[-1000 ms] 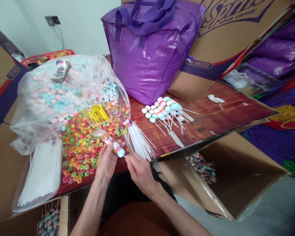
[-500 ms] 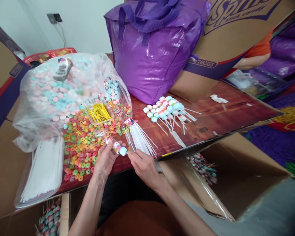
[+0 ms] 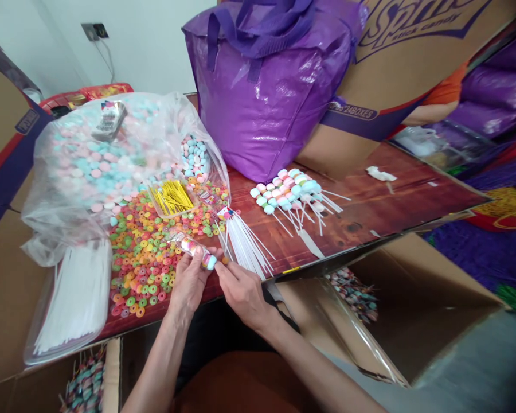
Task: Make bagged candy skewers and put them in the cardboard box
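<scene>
A marshmallow candy skewer [image 3: 208,261] lies between my hands, its upper part inside a clear plastic wrapper [image 3: 181,237]. My left hand [image 3: 191,280] is closed around the wrapper, thumb on top. At the lower end, the fingers of my right hand [image 3: 242,291] pinch the skewer by its stick, which they mostly hide. Just beyond my right hand lies a fan of white sticks [image 3: 247,244] with a printed wrapper at its top. Loose ring-shaped gummies [image 3: 148,252] spread over the table to the left of my hands.
Finished-looking marshmallow skewers [image 3: 288,192] lie before a purple bag [image 3: 262,103]. A tub of gold twist ties [image 3: 172,198], a plastic bag of marshmallows [image 3: 98,155] and a tray of white sticks [image 3: 71,298] are leftward. An open carton [image 3: 421,298] stands below the table's right edge.
My right hand has moved a little left, closer to my left hand. The skewer has slid further up into the clear wrapper.
</scene>
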A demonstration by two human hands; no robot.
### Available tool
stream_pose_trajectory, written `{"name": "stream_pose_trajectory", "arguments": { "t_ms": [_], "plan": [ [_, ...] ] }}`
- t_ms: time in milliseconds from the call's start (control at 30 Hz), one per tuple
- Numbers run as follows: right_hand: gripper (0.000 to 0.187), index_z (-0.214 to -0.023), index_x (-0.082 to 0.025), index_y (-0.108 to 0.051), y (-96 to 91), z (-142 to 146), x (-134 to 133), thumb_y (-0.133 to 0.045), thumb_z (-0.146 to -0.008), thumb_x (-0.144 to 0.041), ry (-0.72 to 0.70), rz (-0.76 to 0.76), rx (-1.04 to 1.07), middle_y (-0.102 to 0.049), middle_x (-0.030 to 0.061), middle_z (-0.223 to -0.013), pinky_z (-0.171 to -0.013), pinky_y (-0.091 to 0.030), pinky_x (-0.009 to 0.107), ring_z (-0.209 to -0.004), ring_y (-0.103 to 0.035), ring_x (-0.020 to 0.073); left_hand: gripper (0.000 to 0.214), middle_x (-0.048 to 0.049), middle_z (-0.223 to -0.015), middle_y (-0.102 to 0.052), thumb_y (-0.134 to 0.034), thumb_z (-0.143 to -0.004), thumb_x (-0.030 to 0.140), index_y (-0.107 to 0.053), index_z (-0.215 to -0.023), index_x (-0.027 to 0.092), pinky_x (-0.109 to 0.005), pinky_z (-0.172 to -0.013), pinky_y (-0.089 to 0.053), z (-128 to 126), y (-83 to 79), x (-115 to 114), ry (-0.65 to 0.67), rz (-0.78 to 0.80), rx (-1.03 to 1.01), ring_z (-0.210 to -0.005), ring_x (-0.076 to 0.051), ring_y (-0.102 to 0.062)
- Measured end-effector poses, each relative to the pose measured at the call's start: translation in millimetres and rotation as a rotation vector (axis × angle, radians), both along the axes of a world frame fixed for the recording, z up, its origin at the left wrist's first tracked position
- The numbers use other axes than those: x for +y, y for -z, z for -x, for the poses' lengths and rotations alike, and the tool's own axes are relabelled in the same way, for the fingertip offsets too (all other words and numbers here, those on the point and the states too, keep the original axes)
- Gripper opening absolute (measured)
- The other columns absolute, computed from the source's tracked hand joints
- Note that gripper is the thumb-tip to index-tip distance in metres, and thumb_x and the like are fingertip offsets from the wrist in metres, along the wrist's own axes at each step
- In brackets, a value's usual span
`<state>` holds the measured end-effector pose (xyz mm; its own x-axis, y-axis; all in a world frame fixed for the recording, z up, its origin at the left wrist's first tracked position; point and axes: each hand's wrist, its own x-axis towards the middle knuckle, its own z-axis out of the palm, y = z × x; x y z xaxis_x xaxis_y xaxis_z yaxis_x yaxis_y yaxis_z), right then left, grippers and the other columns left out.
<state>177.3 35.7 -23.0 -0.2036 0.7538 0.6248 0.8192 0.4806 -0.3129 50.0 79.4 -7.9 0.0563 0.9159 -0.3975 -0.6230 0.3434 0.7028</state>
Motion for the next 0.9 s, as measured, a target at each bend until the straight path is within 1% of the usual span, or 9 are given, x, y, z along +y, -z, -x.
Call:
{"name": "stream_pose_trajectory", "arguments": {
  "t_ms": [100,267,333,433,567,667,733,800,900],
  "plan": [
    [0.03,-0.109,-0.009,-0.07,-1.4,10.3,-6.7,-0.042,-0.1,-0.011,0.021,0.068,0.09,-0.063,0.0047,-0.068,-0.059,-0.045,0.023,-0.059,-0.061,0.0134,0.037,-0.0084,-0.09,-0.076,-0.088,-0.066,0.038,-0.068,-0.085,0.013,-0.034,-0.086,-0.057,-3.6,-0.1,-0.2,-0.084,0.008,-0.034,-0.095,-0.025,-0.073],
    [0.03,-0.109,-0.006,-0.07,-2.7,16.7,-13.8,-0.042,-0.099,-0.01,-0.015,0.132,0.238,-0.069,0.0094,-0.075,-0.065,-0.053,0.025,-0.066,-0.068,0.0171,0.034,-0.0076,-0.095,-0.074,-0.083,-0.072,0.04,-0.068,-0.088,0.014,-0.036,-0.088,-0.055,-9.9,-0.9,-1.7,-0.165,0.006,-0.059,-0.103,-0.028,-0.071],
    [0.029,-0.111,-0.007,-0.07,-4.1,16.9,-15.8,-0.043,-0.097,-0.009,-0.043,0.167,0.345,-0.073,0.0112,-0.082,-0.071,-0.056,0.026,-0.074,-0.071,0.0182,0.034,-0.0078,-0.097,-0.073,-0.079,-0.076,0.043,-0.068,-0.088,0.014,-0.036,-0.088,-0.055,-10.9,-1.4,-1.3,-0.181,0.005,-0.064,-0.106,-0.028,-0.07],
    [0.027,-0.109,-0.013,-0.07,-8.5,17.0,-18.5,-0.047,-0.096,-0.009,-0.067,0.228,0.545,-0.075,0.0098,-0.092,-0.079,-0.057,0.026,-0.083,-0.073,0.0179,0.035,-0.0084,-0.099,-0.072,-0.074,-0.08,0.048,-0.068,-0.089,0.014,-0.036,-0.088,-0.054,-10.9,-3.0,-0.3,-0.192,0.002,-0.057,-0.108,-0.028,-0.069],
    [0.026,-0.107,-0.017,-0.072,-10.9,17.5,-18.8,-0.049,-0.097,-0.011,-0.073,0.264,0.676,-0.075,0.007,-0.092,-0.077,-0.057,0.025,-0.082,-0.072,0.0164,0.036,-0.0073,-0.097,-0.071,-0.077,-0.077,0.048,-0.068,-0.088,0.015,-0.037,-0.088,-0.054,-13.8,-5.4,-3.2,-0.149,-0.025,-0.039,-0.105,-0.028,-0.07],
    [0.028,-0.109,-0.015,-0.072,-4.4,18.5,-15.8,-0.047,-0.097,-0.012,-0.065,0.233,0.601,-0.074,0.0087,-0.087,-0.076,-0.057,0.026,-0.078,-0.071,0.0171,0.036,-0.0061,-0.092,-0.072,-0.08,-0.074,0.047,-0.067,-0.088,0.016,-0.039,-0.09,-0.053,-19.3,-4.9,-8.7,-0.101,-0.036,-0.009,-0.099,-0.026,-0.071],
    [0.03,-0.111,-0.012,-0.072,0.4,18.8,-13.0,-0.045,-0.097,-0.012,-0.034,0.206,0.518,-0.073,0.0098,-0.082,-0.073,-0.057,0.026,-0.074,-0.07,0.0179,0.035,-0.0054,-0.089,-0.071,-0.08,-0.074,0.046,-0.067,-0.087,0.016,-0.038,-0.091,-0.053,-22.1,-3.4,-11.9,-0.082,-0.049,0.003,-0.096,-0.024,-0.071],
    [0.031,-0.11,-0.012,-0.072,1.5,17.9,-10.2,-0.043,-0.098,-0.014,-0.009,0.208,0.505,-0.073,0.0104,-0.081,-0.073,-0.056,0.027,-0.074,-0.07,0.0185,0.033,-0.0044,-0.087,-0.071,-0.079,-0.075,0.045,-0.067,-0.085,0.016,-0.037,-0.09,-0.053,-22.1,-1.9,-13.3,-0.059,-0.073,-0.005,-0.094,-0.023,-0.071],
    [0.03,-0.103,-0.016,-0.074,-5.8,14.5,-7.6,-0.045,-0.098,-0.018,-0.055,0.326,0.646,-0.073,0.0086,-0.086,-0.078,-0.055,0.028,-0.079,-0.069,0.0182,0.031,-0.004,-0.086,-0.07,-0.079,-0.076,0.043,-0.067,-0.085,0.015,-0.035,-0.089,-0.053,-16.5,-1.7,-11.2,-0.001,-0.076,-0.041,-0.092,-0.021,-0.07]
  ]
}}
